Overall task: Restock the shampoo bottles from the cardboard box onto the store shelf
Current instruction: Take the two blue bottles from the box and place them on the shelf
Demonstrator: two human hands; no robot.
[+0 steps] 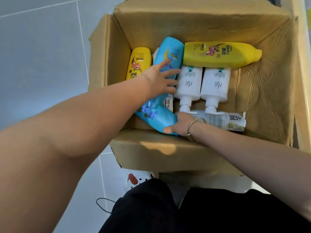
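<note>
Inside the box [265, 91] lie two yellow bottles [218, 54] [138, 63] and two blue bottles [170, 51] [156, 118].

Mostly Rejoice stuff in here. The big yellow plastic bottle [220, 54] lying along the far wall of the brown cardboard box [202, 26] reads "Rejoice" with 飘柔 beside it. The blue plastic bottle [156, 118] in the near left corner has the same "Rejoice" and 飘柔. So does the smaller yellow plastic bottle [138, 63] against the left wall, a bit blurry though. The white bottle with a gold-trimmed end [225, 121] along the near edge shows big 去屑 characters. The two white pump bottles [188, 83] [215, 83] mid-box have dark Chinese lettering I can't make out.
</note>
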